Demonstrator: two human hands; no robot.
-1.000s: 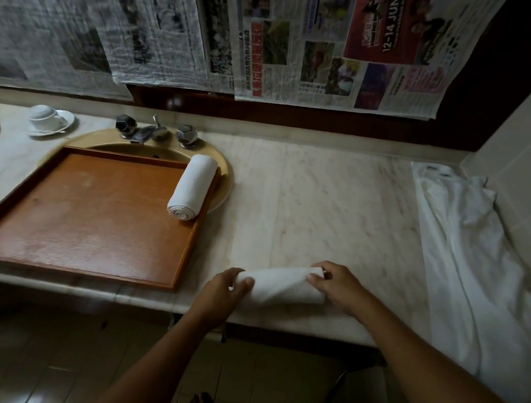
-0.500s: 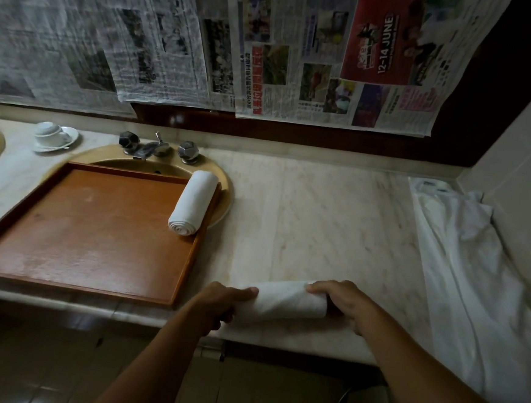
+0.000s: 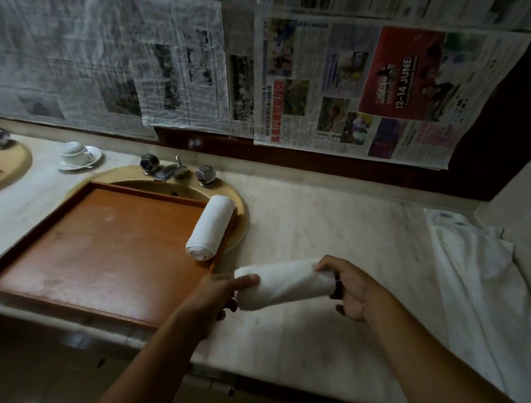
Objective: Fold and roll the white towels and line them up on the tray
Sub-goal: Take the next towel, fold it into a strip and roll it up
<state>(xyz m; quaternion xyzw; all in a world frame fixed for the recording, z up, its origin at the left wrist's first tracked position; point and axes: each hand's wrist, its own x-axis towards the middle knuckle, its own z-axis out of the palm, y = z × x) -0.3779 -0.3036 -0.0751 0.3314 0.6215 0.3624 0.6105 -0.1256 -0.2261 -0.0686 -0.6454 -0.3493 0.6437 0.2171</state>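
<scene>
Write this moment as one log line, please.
step: carrying rolled towel toward tray | left hand: holds one end | right hand: holds other | on tray: one roll

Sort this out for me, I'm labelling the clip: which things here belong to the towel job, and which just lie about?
Job: rolled towel held between left hand and right hand; finished roll on the tray; loose white towels.

Lying about: cup and saucer; taps; newspapers.

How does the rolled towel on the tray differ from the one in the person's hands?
The rolled towel on the tray lies untouched against the tray's right rim; the held towel is off the tray, gripped at its ends by the left hand and right hand. The first runs front to back, the second runs crosswise. Both are white rolls.
</scene>
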